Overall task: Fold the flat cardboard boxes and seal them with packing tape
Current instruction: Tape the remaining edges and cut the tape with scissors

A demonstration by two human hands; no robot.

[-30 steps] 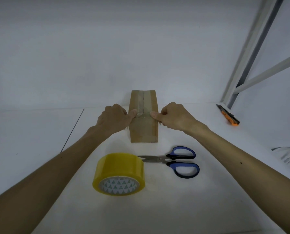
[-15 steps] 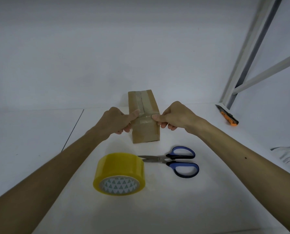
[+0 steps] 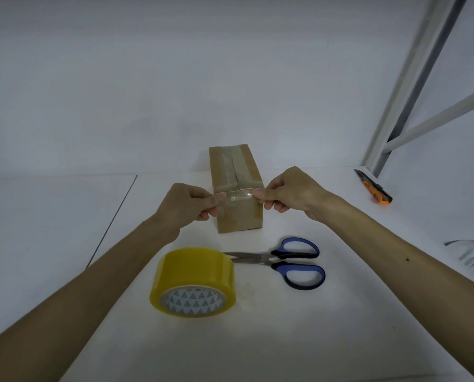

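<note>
Cardboard box (image 3: 237,216) stood on the table (image 3: 285,340), top seam taped. Left hand (image 3: 187,205) and right hand (image 3: 288,193) each kept a pinch grip on one end of a clear tape strip (image 3: 238,194) across the box's near top edge. Risks: an uneven pull could wrinkle it or stick it crooked, or tip the light box.

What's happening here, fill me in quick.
A person is taping up a small box. The left hand and right hand each pinch one end of a clear strip, stretched across the box's near top edge. The top seam already carries tape lengthwise. The roll and scissors lie untouched on the table, nearer the person.
</note>
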